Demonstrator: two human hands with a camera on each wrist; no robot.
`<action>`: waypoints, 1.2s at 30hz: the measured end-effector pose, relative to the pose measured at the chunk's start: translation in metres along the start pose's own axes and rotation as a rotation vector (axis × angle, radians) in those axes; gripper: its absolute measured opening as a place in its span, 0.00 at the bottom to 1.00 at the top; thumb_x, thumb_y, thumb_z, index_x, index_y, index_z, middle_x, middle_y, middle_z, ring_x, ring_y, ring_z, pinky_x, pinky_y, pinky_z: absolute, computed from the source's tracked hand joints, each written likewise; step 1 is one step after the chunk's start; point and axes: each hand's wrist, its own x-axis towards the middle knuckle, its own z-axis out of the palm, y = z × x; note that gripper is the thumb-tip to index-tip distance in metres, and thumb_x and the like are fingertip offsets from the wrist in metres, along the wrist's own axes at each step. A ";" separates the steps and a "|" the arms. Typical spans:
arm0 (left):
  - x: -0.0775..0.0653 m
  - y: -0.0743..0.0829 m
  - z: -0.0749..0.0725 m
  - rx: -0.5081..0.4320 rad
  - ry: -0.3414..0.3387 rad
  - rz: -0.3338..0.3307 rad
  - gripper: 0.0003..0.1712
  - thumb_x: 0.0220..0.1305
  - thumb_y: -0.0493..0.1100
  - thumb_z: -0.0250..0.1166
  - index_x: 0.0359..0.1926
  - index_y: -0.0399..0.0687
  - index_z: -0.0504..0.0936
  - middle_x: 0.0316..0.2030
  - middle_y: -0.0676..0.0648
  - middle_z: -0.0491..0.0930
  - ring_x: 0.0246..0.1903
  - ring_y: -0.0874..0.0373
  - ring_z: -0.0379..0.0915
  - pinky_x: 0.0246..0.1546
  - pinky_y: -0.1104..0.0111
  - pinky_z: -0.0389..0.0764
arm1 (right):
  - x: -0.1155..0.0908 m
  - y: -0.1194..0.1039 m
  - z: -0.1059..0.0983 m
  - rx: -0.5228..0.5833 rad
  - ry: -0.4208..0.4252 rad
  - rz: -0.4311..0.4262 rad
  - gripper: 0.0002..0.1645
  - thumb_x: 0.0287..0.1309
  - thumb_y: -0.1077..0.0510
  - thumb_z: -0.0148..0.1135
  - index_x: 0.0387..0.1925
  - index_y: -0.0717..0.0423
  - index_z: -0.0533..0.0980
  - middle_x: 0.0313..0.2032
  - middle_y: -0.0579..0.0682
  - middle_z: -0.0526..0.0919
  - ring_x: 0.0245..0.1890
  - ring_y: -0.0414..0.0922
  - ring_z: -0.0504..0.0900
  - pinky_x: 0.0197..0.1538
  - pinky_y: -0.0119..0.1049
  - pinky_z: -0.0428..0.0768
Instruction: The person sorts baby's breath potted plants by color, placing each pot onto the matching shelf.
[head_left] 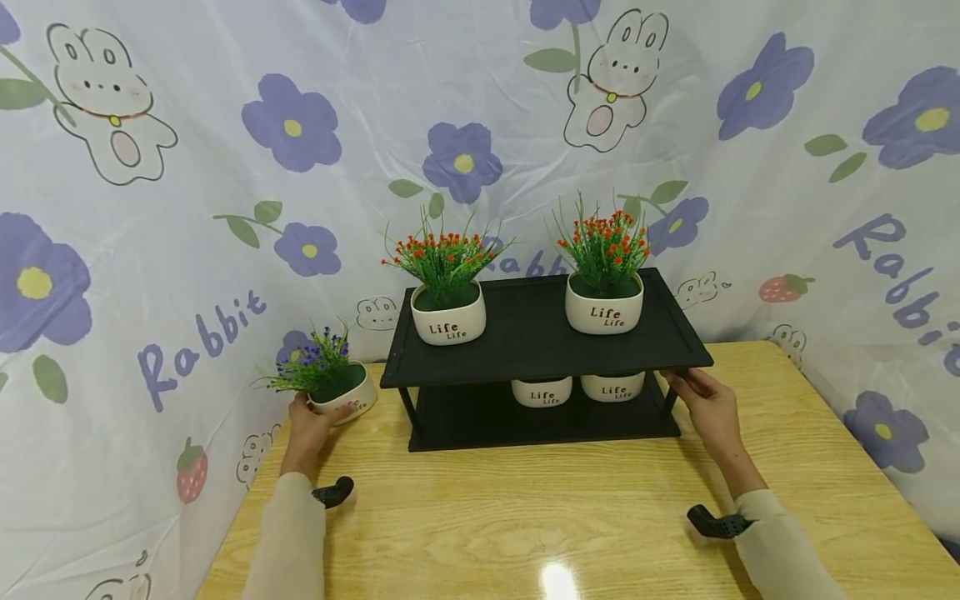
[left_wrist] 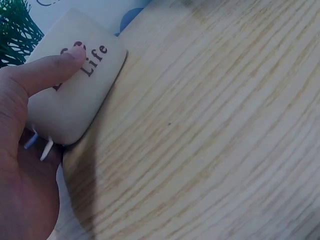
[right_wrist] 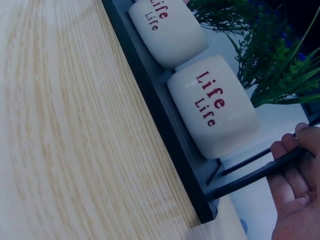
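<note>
At the table's left rear, my left hand (head_left: 306, 432) holds a white oval flowerpot (left_wrist: 67, 112) of purple-flowered greenery (head_left: 318, 362). Its thumb lies across the "Life" lettering; the other fingers are mostly hidden behind the pot. My right hand (head_left: 707, 412) grips the right front post (right_wrist: 257, 175) of a black two-tier shelf (head_left: 525, 333), just under the top board. Two pots of red flowers, a left one (head_left: 450, 321) and a right one (head_left: 604, 304), stand on the top tier. On the lower tier sit two more white pots (right_wrist: 215, 105), partly covered by the upper board in the head view.
The shelf stands on a wood-grain table (head_left: 480, 517), near its back. Behind and beside the table hangs a white cloth (head_left: 202, 75) printed with rabbits and purple flowers. A black wrist mount (head_left: 333, 492) sticks out from the left sleeve, another (head_left: 717, 523) from the right.
</note>
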 end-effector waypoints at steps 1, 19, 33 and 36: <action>-0.001 -0.001 0.001 -0.009 0.001 -0.005 0.64 0.66 0.43 0.77 0.85 0.37 0.40 0.80 0.29 0.55 0.79 0.35 0.55 0.82 0.45 0.57 | 0.000 0.000 0.000 0.000 -0.004 0.000 0.29 0.77 0.52 0.64 0.71 0.63 0.76 0.49 0.26 0.89 0.52 0.21 0.84 0.56 0.15 0.79; -0.003 -0.005 0.009 -0.042 -0.003 0.008 0.69 0.63 0.45 0.80 0.86 0.47 0.37 0.82 0.34 0.53 0.80 0.38 0.55 0.82 0.46 0.56 | 0.000 0.001 -0.001 0.022 -0.016 -0.010 0.28 0.76 0.55 0.64 0.70 0.64 0.76 0.50 0.31 0.90 0.52 0.22 0.85 0.56 0.16 0.79; -0.005 -0.002 0.010 -0.024 0.033 0.009 0.71 0.59 0.48 0.83 0.87 0.49 0.40 0.82 0.34 0.55 0.79 0.37 0.57 0.81 0.44 0.59 | 0.000 -0.004 -0.002 -0.054 -0.015 0.022 0.31 0.77 0.50 0.64 0.72 0.63 0.75 0.52 0.30 0.89 0.52 0.19 0.82 0.56 0.14 0.77; -0.005 -0.001 0.010 -0.018 0.039 0.015 0.71 0.59 0.49 0.83 0.87 0.48 0.41 0.81 0.34 0.56 0.79 0.37 0.58 0.81 0.45 0.60 | 0.001 -0.006 -0.003 -0.052 -0.020 0.028 0.32 0.77 0.50 0.64 0.72 0.64 0.74 0.53 0.31 0.88 0.52 0.18 0.82 0.56 0.14 0.77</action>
